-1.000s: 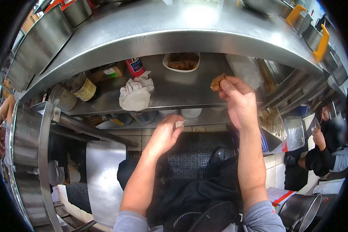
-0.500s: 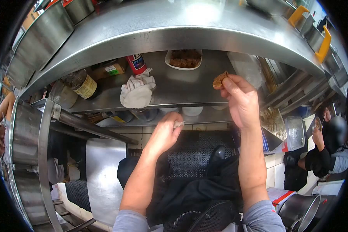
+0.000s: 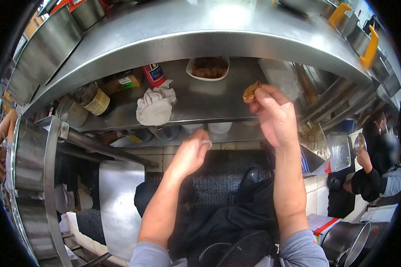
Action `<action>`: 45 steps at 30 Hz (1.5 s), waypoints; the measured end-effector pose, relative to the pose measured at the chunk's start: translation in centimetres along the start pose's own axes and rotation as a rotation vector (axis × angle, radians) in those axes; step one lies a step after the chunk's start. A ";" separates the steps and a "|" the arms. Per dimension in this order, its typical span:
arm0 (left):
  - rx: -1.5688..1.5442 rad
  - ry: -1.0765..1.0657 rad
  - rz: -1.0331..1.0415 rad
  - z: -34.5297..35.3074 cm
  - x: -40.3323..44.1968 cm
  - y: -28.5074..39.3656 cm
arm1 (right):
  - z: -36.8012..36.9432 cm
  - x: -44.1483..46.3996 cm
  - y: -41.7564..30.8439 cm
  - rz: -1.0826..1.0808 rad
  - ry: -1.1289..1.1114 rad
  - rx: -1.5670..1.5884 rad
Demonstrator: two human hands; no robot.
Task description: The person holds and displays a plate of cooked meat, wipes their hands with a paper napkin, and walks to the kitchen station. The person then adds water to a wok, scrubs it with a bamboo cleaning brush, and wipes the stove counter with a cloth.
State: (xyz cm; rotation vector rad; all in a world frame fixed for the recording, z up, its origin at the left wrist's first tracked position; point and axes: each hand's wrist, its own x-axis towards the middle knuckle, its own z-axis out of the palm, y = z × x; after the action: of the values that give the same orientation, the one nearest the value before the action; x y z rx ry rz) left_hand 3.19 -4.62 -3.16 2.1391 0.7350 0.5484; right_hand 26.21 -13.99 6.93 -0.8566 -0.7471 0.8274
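Note:
My right hand (image 3: 276, 116) is raised in front of the lower steel shelf. Its thumb and fingers pinch a small brown, crinkled piece of food (image 3: 250, 92) whose exact kind I cannot make out. Lower down, my left hand (image 3: 190, 154) is closed, with a bit of crumpled white tissue (image 3: 208, 143) poking out between its fingers. On the shelf behind stands a white dish (image 3: 208, 79) with brown food in it. A bunched white cloth (image 3: 155, 107) lies at the shelf's front edge, left of the dish.
A red bottle (image 3: 154, 75), a small cardboard box (image 3: 122, 83) and a labelled jar (image 3: 96, 101) stand at the shelf's left. Steel pots (image 3: 49, 49) line the worktop (image 3: 173, 22) above. Another person (image 3: 374, 171) is at the right, by a steel pot (image 3: 345, 242).
My right hand and the brown piece have tilted slightly, showing a lighter side of the piece. The view has shifted a little; my left hand stays closed nearly in place.

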 end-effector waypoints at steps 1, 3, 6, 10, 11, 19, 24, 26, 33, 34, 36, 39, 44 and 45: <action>-0.007 0.014 0.004 0.1 0.0 0.1 | -0.1 -0.1 0.0 0.001 0.002 0.001; -0.041 0.001 -0.009 0.0 0.0 0.3 | -0.2 -0.1 -0.1 0.023 0.007 0.032; -0.101 -0.027 -0.055 -0.3 0.1 1.1 | -0.1 -0.2 -0.4 0.034 0.017 0.036; -0.133 -0.048 -0.102 -0.4 0.1 1.5 | -0.2 -0.2 -0.3 0.027 0.005 0.033; -0.133 -0.048 -0.103 -0.4 0.1 1.6 | -0.1 -0.3 -0.4 0.025 0.002 0.041; -0.053 0.018 -0.109 -0.2 -0.1 1.3 | 0.2 -0.3 -0.4 0.017 -0.012 0.042; -0.017 0.038 -0.094 -0.2 0.0 1.2 | 0.2 -0.4 -0.4 0.013 -0.037 0.035; -0.010 0.051 -0.075 -0.2 0.2 1.3 | 0.5 -0.4 -0.6 0.018 -0.039 0.046; -0.030 0.047 -0.075 -0.1 0.1 1.5 | 0.5 -0.9 -1.2 0.027 -0.082 0.107; -0.023 0.065 -0.041 0.0 0.2 1.5 | 0.5 -1.0 -1.2 0.024 -0.086 0.105; -0.039 0.080 -0.041 0.1 0.2 1.5 | 0.7 -1.2 -1.2 0.055 -0.071 0.144; -0.056 0.104 -0.051 0.1 0.5 1.4 | 1.2 -1.6 -1.2 0.060 -0.104 0.190; -0.099 0.151 -0.106 0.3 0.5 0.7 | 2.9 -3.3 -1.7 0.094 -0.199 0.293; -0.080 0.162 -0.080 0.4 0.4 0.8 | 3.1 -3.7 -1.8 0.099 -0.236 0.291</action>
State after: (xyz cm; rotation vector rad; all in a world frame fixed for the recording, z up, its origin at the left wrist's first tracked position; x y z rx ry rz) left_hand 3.95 -4.95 -2.71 1.9990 0.8691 0.7021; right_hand 22.44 -16.83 9.09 -0.5437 -0.7709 1.1092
